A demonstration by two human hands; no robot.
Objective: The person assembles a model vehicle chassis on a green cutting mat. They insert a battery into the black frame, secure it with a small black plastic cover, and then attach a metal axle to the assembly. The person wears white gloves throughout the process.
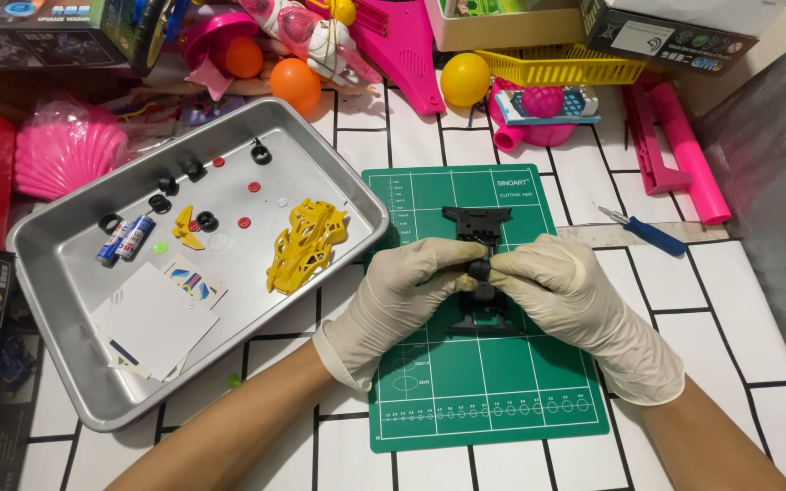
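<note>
A black toy car chassis [477, 224] lies on a green cutting mat [484, 382]. My left hand [402, 291] and my right hand [566, 295], both in pale gloves, meet over its middle. Their fingertips pinch a small black part [478, 269] against the chassis. The chassis middle is hidden by my fingers; its front and rear ends show above and below them.
A metal tray [75, 391] at the left holds a yellow car body [305, 244], small black tyres, red hubs, two batteries [126, 240] and sticker sheets. A blue screwdriver [640, 229] lies right of the mat. Toys, balls and boxes crowd the far edge.
</note>
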